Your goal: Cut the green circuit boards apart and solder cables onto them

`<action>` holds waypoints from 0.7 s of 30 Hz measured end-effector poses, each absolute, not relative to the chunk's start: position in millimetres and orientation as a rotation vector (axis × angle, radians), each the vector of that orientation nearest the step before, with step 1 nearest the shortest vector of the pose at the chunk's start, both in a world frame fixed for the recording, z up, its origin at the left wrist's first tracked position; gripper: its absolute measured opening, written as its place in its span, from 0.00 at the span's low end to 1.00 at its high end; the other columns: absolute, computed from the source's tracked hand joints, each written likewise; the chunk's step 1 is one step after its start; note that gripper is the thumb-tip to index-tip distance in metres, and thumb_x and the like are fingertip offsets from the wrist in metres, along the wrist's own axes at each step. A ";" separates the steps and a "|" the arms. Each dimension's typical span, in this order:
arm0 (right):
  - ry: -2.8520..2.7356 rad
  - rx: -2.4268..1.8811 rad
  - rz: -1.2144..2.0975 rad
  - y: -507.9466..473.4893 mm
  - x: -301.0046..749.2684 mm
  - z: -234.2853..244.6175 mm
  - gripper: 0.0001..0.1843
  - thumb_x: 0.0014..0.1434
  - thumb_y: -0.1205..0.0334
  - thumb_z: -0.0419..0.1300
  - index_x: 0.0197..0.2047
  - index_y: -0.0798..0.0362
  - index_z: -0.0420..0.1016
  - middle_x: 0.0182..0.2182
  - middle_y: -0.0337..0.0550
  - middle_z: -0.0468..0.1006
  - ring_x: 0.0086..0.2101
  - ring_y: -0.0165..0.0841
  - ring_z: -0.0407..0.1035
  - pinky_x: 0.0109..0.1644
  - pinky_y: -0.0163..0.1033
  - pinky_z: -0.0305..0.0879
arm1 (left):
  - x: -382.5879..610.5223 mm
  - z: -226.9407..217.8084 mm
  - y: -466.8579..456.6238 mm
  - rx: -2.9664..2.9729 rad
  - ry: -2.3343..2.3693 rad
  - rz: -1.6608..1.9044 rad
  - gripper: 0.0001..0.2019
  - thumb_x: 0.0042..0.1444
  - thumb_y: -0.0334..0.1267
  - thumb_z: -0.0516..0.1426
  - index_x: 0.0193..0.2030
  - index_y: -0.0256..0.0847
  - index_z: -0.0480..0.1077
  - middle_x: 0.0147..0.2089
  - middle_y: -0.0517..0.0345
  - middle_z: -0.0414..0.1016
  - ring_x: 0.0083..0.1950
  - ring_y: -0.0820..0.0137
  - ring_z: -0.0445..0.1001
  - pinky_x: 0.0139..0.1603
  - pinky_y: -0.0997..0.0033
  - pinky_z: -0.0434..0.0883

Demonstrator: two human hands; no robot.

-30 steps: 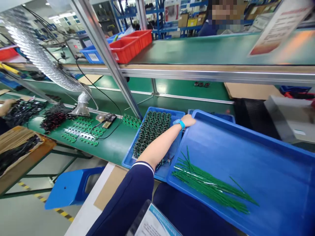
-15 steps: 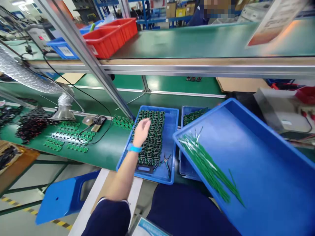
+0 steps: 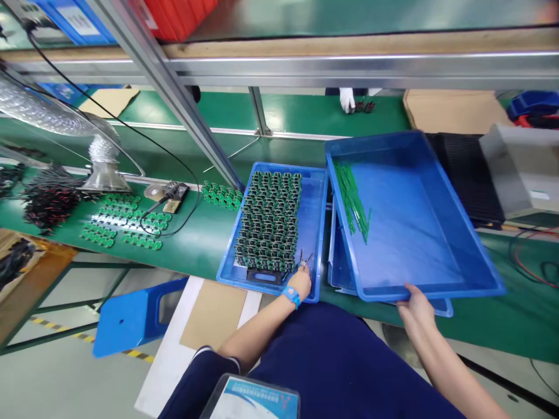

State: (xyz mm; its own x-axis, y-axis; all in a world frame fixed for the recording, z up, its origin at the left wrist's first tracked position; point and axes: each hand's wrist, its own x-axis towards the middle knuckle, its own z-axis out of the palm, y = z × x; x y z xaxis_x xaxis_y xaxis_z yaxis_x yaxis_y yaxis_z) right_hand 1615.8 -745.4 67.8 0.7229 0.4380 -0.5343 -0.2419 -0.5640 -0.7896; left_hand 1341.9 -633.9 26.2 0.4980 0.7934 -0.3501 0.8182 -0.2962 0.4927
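My right hand grips the near rim of a big blue tray that rests on top of another blue tray. A bundle of thin green wires lies along the big tray's left side. My left hand, with a blue wristband, is at the near right corner of a smaller blue tray packed with rows of green circuit boards. Its fingers close around the handles of small pliers lying in that tray.
More green boards and a soldering tool lie on the green bench to the left, near an exhaust hose. A slanted metal post rises behind the trays. A gloved hand of another person works at the far side. A blue stool stands below.
The big tray came down from a tilt and now lies flat on the other tray. My left hand moved from over the boards to the pliers at the tray's near corner.
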 end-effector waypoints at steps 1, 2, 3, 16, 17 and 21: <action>-0.089 -1.982 0.913 -739.7 1616.8 63.7 0.11 0.60 0.56 0.55 0.41 0.55 0.68 0.33 0.39 0.70 0.31 0.28 0.69 0.30 0.32 0.67 | 1331.4 28.4 -637.0 2.144 1.300 -0.013 0.17 0.54 0.28 0.51 0.51 0.30 0.68 0.49 0.40 0.72 0.43 0.65 0.75 0.45 0.70 0.72; -0.036 -1.982 0.934 -736.2 1618.9 62.2 0.09 0.60 0.58 0.55 0.40 0.55 0.67 0.33 0.39 0.71 0.32 0.29 0.69 0.31 0.33 0.68 | 1318.5 31.9 -639.8 2.169 1.297 0.033 0.15 0.56 0.31 0.51 0.49 0.34 0.69 0.46 0.46 0.73 0.44 0.67 0.74 0.47 0.71 0.71; 0.000 -1.976 0.966 -735.1 1621.7 63.2 0.07 0.59 0.61 0.56 0.38 0.55 0.67 0.33 0.40 0.71 0.32 0.30 0.70 0.32 0.35 0.70 | 1303.8 36.4 -641.4 2.192 1.316 0.082 0.14 0.58 0.33 0.49 0.49 0.37 0.69 0.45 0.49 0.74 0.45 0.69 0.74 0.48 0.71 0.70; -1.272 -2.095 0.902 -721.5 1501.1 120.8 0.18 0.62 0.52 0.46 0.48 0.53 0.66 0.43 0.49 0.72 0.45 0.37 0.69 0.51 0.45 0.66 | 1190.3 53.1 -561.5 2.626 1.252 0.128 0.22 0.50 0.37 0.60 0.54 0.41 0.65 0.48 0.47 0.67 0.53 0.57 0.63 0.54 0.54 0.63; -1.404 -2.099 1.055 -702.0 1480.2 113.0 0.16 0.62 0.55 0.47 0.48 0.52 0.68 0.42 0.47 0.74 0.43 0.35 0.70 0.50 0.42 0.66 | 1189.6 51.3 -560.5 2.640 1.227 0.116 0.22 0.50 0.37 0.60 0.54 0.41 0.65 0.48 0.47 0.67 0.52 0.58 0.64 0.54 0.55 0.63; -1.561 -2.287 1.293 -636.0 1416.5 64.6 0.14 0.60 0.60 0.55 0.48 0.57 0.68 0.41 0.47 0.73 0.40 0.34 0.70 0.46 0.45 0.67 | 1183.9 44.0 -559.5 2.676 1.181 0.072 0.21 0.53 0.36 0.57 0.55 0.40 0.64 0.47 0.47 0.67 0.50 0.59 0.65 0.52 0.55 0.64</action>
State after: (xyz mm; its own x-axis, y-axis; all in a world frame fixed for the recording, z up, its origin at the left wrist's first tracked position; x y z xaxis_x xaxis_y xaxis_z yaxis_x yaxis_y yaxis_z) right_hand 1416.5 -636.0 64.6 0.1217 0.7994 -0.5884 0.7268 -0.4755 -0.4957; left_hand 1183.9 -559.5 44.0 0.6770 0.7348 -0.0421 0.7243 -0.6550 0.2153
